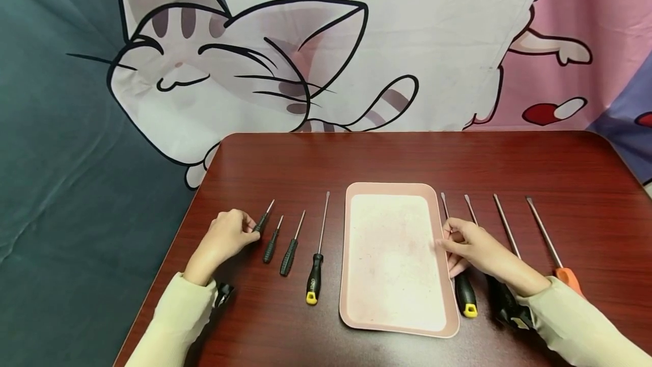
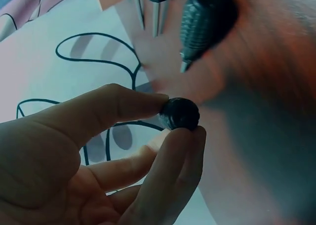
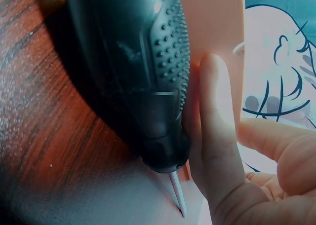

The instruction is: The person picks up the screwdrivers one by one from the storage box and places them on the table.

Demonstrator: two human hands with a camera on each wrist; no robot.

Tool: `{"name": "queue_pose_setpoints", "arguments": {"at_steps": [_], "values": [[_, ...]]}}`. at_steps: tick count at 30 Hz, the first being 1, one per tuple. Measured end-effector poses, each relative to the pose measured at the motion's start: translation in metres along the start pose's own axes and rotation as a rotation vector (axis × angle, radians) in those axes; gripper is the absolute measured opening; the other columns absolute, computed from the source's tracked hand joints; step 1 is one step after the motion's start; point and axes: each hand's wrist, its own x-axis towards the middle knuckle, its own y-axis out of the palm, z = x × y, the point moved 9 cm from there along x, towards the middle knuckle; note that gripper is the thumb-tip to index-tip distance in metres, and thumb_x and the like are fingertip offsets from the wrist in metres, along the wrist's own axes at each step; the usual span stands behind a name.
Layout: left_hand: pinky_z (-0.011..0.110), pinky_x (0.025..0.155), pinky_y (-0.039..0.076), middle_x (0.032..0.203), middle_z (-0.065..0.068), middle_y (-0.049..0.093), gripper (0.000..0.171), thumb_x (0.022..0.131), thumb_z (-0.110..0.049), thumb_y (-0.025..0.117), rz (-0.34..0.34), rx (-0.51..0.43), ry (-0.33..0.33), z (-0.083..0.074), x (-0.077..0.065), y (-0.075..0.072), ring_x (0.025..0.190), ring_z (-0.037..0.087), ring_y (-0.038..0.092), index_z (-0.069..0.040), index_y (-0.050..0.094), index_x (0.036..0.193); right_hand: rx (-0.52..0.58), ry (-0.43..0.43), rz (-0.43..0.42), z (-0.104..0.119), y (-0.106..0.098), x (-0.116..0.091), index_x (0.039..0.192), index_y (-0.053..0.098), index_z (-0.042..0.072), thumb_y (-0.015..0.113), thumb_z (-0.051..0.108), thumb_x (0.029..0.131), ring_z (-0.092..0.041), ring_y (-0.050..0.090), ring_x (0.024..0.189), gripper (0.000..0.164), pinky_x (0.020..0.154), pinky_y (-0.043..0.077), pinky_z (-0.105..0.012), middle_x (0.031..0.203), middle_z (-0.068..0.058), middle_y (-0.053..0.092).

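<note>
My left hand (image 1: 231, 233) pinches the dark handle of a small screwdriver (image 1: 261, 222) between thumb and fingertips. The left wrist view shows the end of that handle (image 2: 180, 114) close up. Beside it lie two more small dark screwdrivers (image 1: 271, 247) and a longer black one with a yellow end (image 1: 314, 279). A pink-rimmed tray (image 1: 348, 254) with a pale inner surface lies mid-table. My right hand (image 1: 471, 245) grips the tray's right rim, thumb on one side and fingers on the other. A large black screwdriver handle (image 3: 123, 62) fills much of the right wrist view.
Right of the tray lie a black screwdriver with a yellow end (image 1: 466, 296), a thick black handle (image 1: 503, 302) partly behind my forearm, and an orange-handled screwdriver (image 1: 569, 279). The reddish-brown table (image 1: 285, 157) meets a cartoon-printed cloth (image 1: 448, 72) at its far edge.
</note>
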Motion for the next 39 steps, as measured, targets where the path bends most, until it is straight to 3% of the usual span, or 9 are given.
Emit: {"name": "queue_pose_setpoints", "arguments": {"at_steps": [10, 17, 27, 31, 35, 37, 39], "values": [[0.041, 0.068, 0.050, 0.072, 0.000, 0.062, 0.011, 0.084, -0.012, 0.076, 0.064, 0.006, -0.030, 0.015, -0.009, 0.015, 0.066, 0.018, 0.055, -0.006, 0.069, 0.079, -0.006, -0.007, 0.009, 0.002, 0.001, 0.000, 0.094, 0.041, -0.010, 0.053, -0.004, 0.100, -0.023, 0.068, 0.056, 0.015, 0.053, 0.061, -0.048, 0.077, -0.019, 0.063], [0.040, 0.064, 0.050, 0.075, 0.002, 0.062, 0.012, 0.082, -0.011, 0.077, 0.099, -0.004, -0.033, 0.018, -0.014, 0.017, 0.067, 0.020, 0.055, -0.005, 0.068, 0.079, -0.007, -0.013, -0.001, 0.000, 0.000, -0.003, 0.094, 0.041, -0.009, 0.054, -0.003, 0.100, -0.024, 0.068, 0.056, 0.016, 0.052, 0.060, -0.048, 0.075, -0.019, 0.062], [0.033, 0.058, 0.049, 0.064, 0.000, 0.062, 0.012, 0.083, -0.010, 0.076, 0.114, -0.042, -0.054, 0.023, -0.015, 0.020, 0.058, 0.013, 0.060, -0.003, 0.067, 0.082, 0.002, -0.011, -0.007, -0.001, -0.002, -0.004, 0.095, 0.040, -0.010, 0.053, -0.004, 0.100, -0.023, 0.067, 0.057, 0.016, 0.052, 0.061, -0.048, 0.078, -0.020, 0.063], [0.040, 0.064, 0.053, 0.075, 0.004, 0.066, 0.020, 0.086, -0.019, 0.078, 0.093, 0.008, -0.042, 0.019, -0.015, 0.016, 0.067, 0.018, 0.061, -0.001, 0.070, 0.086, -0.024, -0.014, -0.014, 0.000, -0.004, -0.003, 0.094, 0.040, -0.008, 0.054, -0.003, 0.099, -0.024, 0.067, 0.057, 0.016, 0.052, 0.061, -0.046, 0.077, -0.020, 0.064], [0.043, 0.057, 0.053, 0.088, 0.009, 0.069, 0.033, 0.089, -0.031, 0.076, 0.028, 0.079, -0.033, 0.006, -0.022, 0.008, 0.070, 0.024, 0.062, 0.000, 0.071, 0.100, -0.069, -0.022, -0.045, 0.003, -0.008, -0.003, 0.092, 0.042, -0.007, 0.058, -0.002, 0.098, -0.024, 0.067, 0.056, 0.017, 0.050, 0.061, -0.045, 0.073, -0.017, 0.063], [0.043, 0.055, 0.054, 0.094, 0.012, 0.070, 0.040, 0.092, -0.036, 0.072, -0.028, 0.092, 0.005, -0.006, -0.026, 0.003, 0.073, 0.027, 0.064, 0.000, 0.070, 0.110, -0.087, -0.029, -0.059, 0.005, -0.011, -0.004, 0.093, 0.043, -0.008, 0.059, -0.002, 0.098, -0.024, 0.068, 0.055, 0.017, 0.050, 0.061, -0.044, 0.071, -0.017, 0.063], [0.046, 0.064, 0.056, 0.105, 0.014, 0.070, 0.047, 0.098, -0.043, 0.062, -0.082, 0.100, 0.084, -0.022, -0.029, 0.000, 0.084, 0.031, 0.066, -0.002, 0.066, 0.121, -0.105, -0.050, -0.071, 0.010, -0.014, -0.007, 0.094, 0.045, -0.009, 0.059, -0.001, 0.098, -0.025, 0.068, 0.055, 0.017, 0.050, 0.061, -0.043, 0.072, -0.017, 0.062]]}}
